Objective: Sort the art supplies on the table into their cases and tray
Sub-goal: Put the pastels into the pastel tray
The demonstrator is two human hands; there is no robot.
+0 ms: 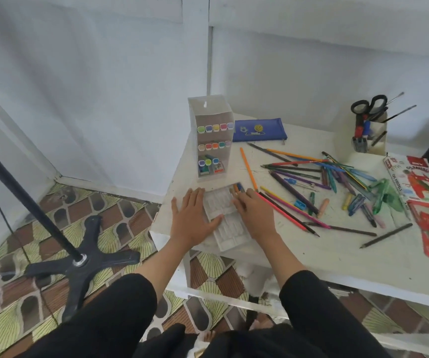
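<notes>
Left hand (pixel 192 218): flat and palm down, fingers spread wide, resting on the near-left edge of one clear plastic compartment tray (pixel 220 202). It holds nothing.

Right hand (pixel 256 215): palm down, fingers nearly straight, touching the tray's right side just beside a few short crayons (pixel 237 188) at its far end; their exact count is unclear.

The tray lies at the near-left corner of the white table (pixel 311 259).

Both forearms reach forward from black sleeves and converge on the tray.

One upright clear marker case (pixel 212 140): three shelves, five caps on each of the upper two.

Loose coloured pencils (pixel 311 174) are too tangled to count.
</notes>
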